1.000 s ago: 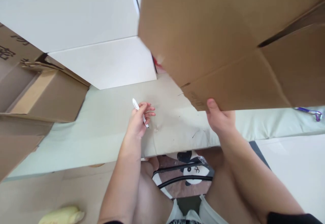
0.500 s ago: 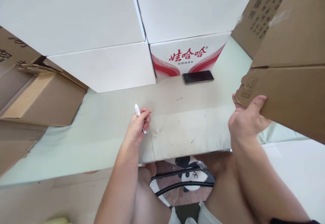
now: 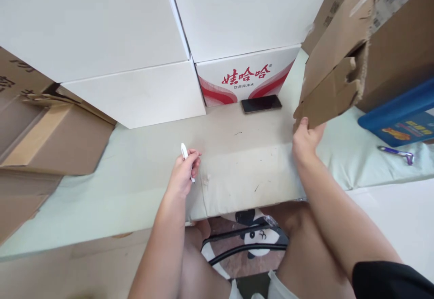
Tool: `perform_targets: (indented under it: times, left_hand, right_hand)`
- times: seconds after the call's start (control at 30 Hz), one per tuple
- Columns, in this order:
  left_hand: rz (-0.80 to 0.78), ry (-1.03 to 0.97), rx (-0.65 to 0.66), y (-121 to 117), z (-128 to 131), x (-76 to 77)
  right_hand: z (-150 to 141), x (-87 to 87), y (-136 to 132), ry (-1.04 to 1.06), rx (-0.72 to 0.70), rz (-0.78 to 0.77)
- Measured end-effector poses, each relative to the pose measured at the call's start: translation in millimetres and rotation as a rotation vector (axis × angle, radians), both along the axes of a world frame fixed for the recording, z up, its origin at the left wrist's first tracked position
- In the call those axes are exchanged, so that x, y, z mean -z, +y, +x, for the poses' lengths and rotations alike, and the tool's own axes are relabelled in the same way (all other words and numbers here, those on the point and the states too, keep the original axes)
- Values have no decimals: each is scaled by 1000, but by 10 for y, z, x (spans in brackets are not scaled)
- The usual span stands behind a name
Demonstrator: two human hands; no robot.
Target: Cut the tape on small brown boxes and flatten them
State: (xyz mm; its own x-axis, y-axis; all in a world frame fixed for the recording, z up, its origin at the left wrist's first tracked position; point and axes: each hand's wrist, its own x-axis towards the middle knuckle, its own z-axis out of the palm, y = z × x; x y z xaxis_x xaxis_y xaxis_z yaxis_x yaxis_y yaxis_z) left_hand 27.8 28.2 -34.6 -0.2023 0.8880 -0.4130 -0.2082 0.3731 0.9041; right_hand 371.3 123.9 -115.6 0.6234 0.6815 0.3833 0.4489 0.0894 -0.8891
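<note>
The flattened cardboard [image 3: 327, 100] is in your right grip [image 3: 307, 138], which is closed on its lower near corner, thumb on the face toward you; the sheet leans up and away from that hand, its torn, notched edge facing right. You have a white pen [image 3: 184, 151] held in your left grip [image 3: 185, 171], fingers curled around it, its upper end standing out above the thumb and its lower end angled toward the cloth-covered desk [image 3: 142, 168]. Beyond and between your two grips lies a dark phone [image 3: 261, 104], flat on the desk in front of a white box with red lettering [image 3: 249, 78]. Left of that box, and beyond your left grip, sits a plain white box [image 3: 142, 93]. Well to the left of your left grip is an open brown carton [image 3: 68, 136]. To the right of your right grip you have a blue package [image 3: 396, 120], and nearer you than that, a purple-handled tool [image 3: 395, 151]. Below and between your grips, past the desk's near edge, a panda print [image 3: 261, 240] shows behind black bars [image 3: 249, 247].
</note>
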Motion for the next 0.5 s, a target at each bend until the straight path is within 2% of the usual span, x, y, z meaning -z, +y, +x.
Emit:
perform_targets:
  times: [0.1,0.23,0.4,0.5]
  left_hand:
    - [-9,16,9,1,15,16]
    - [-14,36,21,16,42,42]
    - [-18,51,34,48,95,71]
    - [-19,55,48,59,126,90]
  right_hand:
    - [29,47,88,-75,131,7]
    - [6,41,124,-91,100,15]
    - [46,11,136,-38,168,-41]
    - [85,-5,137,-6,155,-58]
